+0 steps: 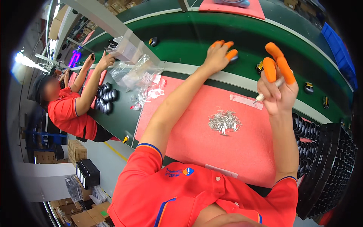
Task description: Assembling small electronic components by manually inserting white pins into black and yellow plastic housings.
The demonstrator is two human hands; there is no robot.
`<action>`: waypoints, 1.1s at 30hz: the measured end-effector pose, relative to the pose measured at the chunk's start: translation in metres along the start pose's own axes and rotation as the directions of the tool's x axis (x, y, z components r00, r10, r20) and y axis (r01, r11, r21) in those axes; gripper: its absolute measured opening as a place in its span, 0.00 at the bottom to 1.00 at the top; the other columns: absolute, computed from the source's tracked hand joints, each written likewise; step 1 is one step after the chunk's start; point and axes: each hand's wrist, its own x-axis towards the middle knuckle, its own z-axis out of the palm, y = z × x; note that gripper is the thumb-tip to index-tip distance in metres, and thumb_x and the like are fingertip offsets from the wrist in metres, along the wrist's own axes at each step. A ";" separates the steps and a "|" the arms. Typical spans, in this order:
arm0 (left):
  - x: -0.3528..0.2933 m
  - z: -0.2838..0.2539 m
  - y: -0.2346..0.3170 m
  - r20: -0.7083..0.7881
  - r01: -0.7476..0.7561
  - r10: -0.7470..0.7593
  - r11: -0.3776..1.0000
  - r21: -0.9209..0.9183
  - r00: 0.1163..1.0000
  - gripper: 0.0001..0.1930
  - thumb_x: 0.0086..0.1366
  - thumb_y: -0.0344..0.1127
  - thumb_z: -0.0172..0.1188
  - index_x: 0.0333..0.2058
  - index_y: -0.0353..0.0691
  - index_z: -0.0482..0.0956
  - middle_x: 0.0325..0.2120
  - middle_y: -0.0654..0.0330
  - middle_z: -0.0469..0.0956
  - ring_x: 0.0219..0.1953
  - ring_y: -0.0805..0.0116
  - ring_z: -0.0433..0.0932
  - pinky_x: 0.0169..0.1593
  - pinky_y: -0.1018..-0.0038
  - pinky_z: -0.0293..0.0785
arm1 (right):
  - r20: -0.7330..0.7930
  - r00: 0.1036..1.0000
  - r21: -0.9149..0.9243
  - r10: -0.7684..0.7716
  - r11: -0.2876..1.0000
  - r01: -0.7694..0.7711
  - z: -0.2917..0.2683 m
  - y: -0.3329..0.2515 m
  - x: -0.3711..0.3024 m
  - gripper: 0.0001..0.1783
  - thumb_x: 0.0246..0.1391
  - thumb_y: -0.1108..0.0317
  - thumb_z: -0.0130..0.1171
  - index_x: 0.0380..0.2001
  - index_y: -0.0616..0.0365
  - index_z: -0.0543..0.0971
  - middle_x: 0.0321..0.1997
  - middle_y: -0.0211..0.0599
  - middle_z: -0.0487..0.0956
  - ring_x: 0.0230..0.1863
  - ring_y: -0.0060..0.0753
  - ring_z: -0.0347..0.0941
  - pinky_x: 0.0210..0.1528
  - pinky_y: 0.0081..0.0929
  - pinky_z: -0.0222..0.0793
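My left hand (217, 58) reaches over the green conveyor belt, orange covers on its fingertips. Its fingers are closed on a small dark rounded device (234, 58), mostly hidden under them. Raised above the belt's near edge, my right hand (278, 87) also wears orange fingertip covers. Tucked in its curled fingers is a white pen-like tool (261, 97) with its pointed tip toward the lower left, while other fingers stretch upward. Below and between my arms, a pile of thin silver pins (225, 122) lies on the pink mat (196, 142).
Black-and-yellow devices (309, 87) sit spaced along the green belt (181, 39). Black trays (327, 166) and rows of dark rounded parts (305, 149) stand at right. Clear plastic bags (138, 75) lie left of the mat. A co-worker in red (72, 109) works at far left.
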 end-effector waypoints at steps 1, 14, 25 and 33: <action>0.004 0.000 -0.007 -0.087 0.011 -0.017 0.998 -0.064 0.996 0.25 0.63 0.52 0.61 0.51 0.41 0.78 0.51 0.38 0.73 0.57 0.40 0.69 0.61 0.53 0.64 | 0.031 0.999 -0.139 -0.045 0.989 0.049 0.010 -0.004 -0.003 0.22 0.67 0.66 0.41 0.57 0.73 0.69 0.23 0.38 0.73 0.08 0.15 0.56 0.10 0.15 0.48; 0.035 -0.110 -0.183 -0.378 0.927 -0.848 0.321 0.195 0.373 0.45 0.55 0.63 0.63 0.67 0.50 0.57 0.72 0.46 0.42 0.72 0.43 0.43 0.69 0.44 0.42 | 0.677 0.622 0.131 -0.394 0.896 0.425 0.125 -0.020 -0.040 0.19 0.40 0.92 0.52 0.07 0.58 0.65 0.16 0.45 0.76 0.22 0.35 0.80 0.30 0.19 0.76; 0.014 -0.108 -0.218 -0.308 0.805 -0.744 0.541 0.243 0.592 0.28 0.57 0.50 0.65 0.53 0.44 0.71 0.53 0.53 0.76 0.55 0.50 0.75 0.57 0.56 0.71 | 0.629 0.777 -0.176 0.023 0.978 0.113 0.121 -0.055 -0.059 0.27 0.39 0.97 0.54 0.02 0.57 0.62 0.13 0.38 0.72 0.31 0.28 0.84 0.19 0.08 0.65; 0.041 -0.081 -0.128 -0.268 0.518 -0.653 0.739 -0.430 0.709 0.30 0.42 0.24 0.74 0.47 0.29 0.75 0.41 0.48 0.79 0.39 0.56 0.82 0.37 0.64 0.84 | 0.695 0.714 -0.106 -0.090 0.969 0.225 0.098 -0.051 -0.068 0.18 0.47 0.92 0.52 0.10 0.62 0.70 0.20 0.43 0.79 0.27 0.30 0.82 0.24 0.13 0.72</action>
